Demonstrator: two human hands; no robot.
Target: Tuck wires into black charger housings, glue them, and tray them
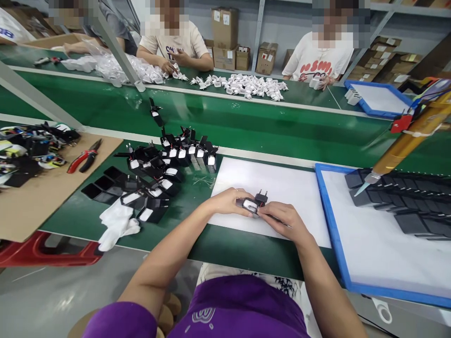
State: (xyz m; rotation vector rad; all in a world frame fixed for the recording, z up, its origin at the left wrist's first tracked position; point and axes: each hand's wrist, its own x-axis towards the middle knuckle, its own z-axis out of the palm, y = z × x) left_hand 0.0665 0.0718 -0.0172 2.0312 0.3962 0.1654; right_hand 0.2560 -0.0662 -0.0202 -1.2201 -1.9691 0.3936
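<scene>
Above the white sheet, my left hand is closed around a black power adapter case with a white piece showing in its open end. The adapter's black plug cover, two pins pointing up, hangs off the case on short wires. My right hand is closed at the case's near right edge, its fingertips touching the wires. A thin dark tool lies between its fingers; its kind is hard to make out.
Several black adapters and a white glove lie left, beside red-handled pliers on cardboard. A blue-rimmed tray with black adapters stands right, under a hanging yellow tool. Across a green divider, people handle white parts.
</scene>
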